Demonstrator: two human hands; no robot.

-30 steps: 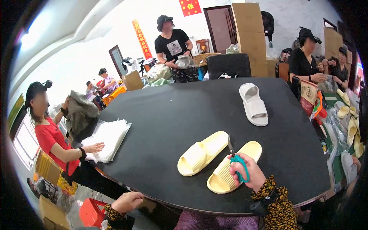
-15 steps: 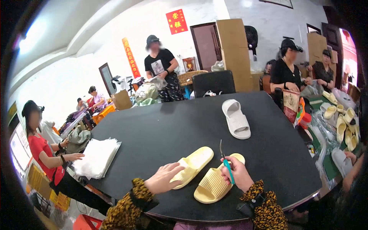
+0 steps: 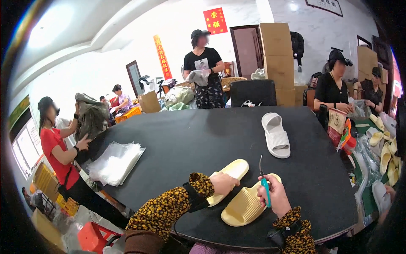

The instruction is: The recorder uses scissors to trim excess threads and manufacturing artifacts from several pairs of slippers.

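Two yellow slide slippers lie on the black table in front of me. My left hand [image 3: 224,184] is over the left yellow slipper [image 3: 237,167], its fingers curled down at the strap and hiding much of it. In my right hand [image 3: 277,196] is a teal-handled tool [image 3: 265,190] with a thin, curved metal tip that points up and away from me. That hand is above the right yellow slipper [image 3: 242,206], whose ribbed strap shows and whose far end is partly covered. Farther off lies a grey slide slipper [image 3: 277,136].
A stack of clear plastic bags [image 3: 116,164] lies at the table's left, beside a person in red [image 3: 63,154] lifting a dark cloth-like bundle [image 3: 91,116]. More people stand or sit around. At the right, a green surface bears several yellow slippers [image 3: 385,157] and plastic wrap.
My left hand has moved right across the left slipper, and its fingers have curled in. The view has turned a little left. The person in red has raised the dark bundle.
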